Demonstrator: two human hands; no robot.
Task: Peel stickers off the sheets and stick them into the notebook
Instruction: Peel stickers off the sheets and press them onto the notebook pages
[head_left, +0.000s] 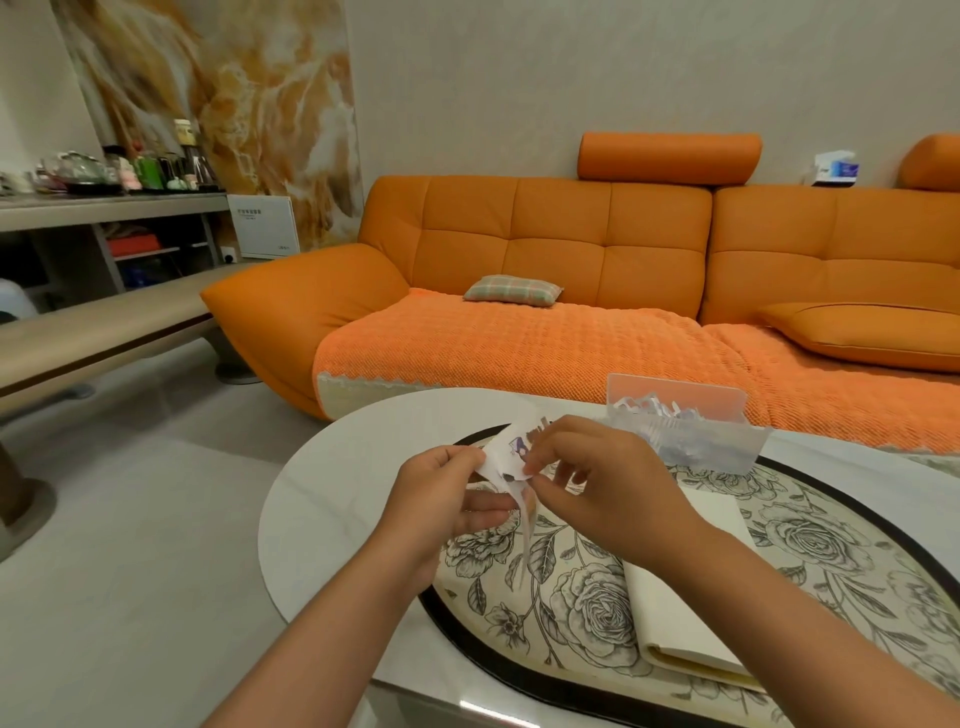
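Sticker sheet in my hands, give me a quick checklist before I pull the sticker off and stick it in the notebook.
1. Sticker sheet held steady by the left hand: ok.
2. Right hand fingertips pinching at the sheet's edge: ok.
3. Sticker corner actually lifted: cannot tell, fingers hide it.
4. Notebook within reach on the floral mat: ok.
5. Notebook open to a page: cannot tell, the right forearm covers part of it.
6. Clear plastic box out of the way behind the notebook: ok.
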